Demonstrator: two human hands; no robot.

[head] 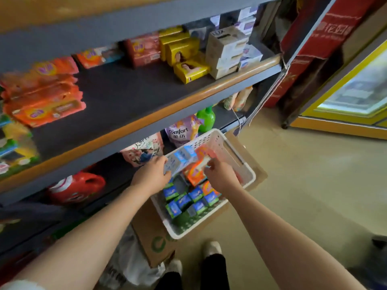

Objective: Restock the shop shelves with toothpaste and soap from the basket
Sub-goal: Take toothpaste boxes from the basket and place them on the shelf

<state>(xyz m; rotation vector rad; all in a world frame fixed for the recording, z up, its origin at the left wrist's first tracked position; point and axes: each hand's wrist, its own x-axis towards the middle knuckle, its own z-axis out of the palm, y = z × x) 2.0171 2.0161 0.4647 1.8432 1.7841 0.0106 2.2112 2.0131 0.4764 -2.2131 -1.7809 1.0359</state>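
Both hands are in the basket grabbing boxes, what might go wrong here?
The left hand grips several blue-white boxes at once; one might slip out. The basket sits on a cardboard box and could tip. The right hand only pinches an orange pack, perhaps loosely.

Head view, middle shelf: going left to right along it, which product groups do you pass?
Orange packs → red pack → yellow boxes → white boxes.
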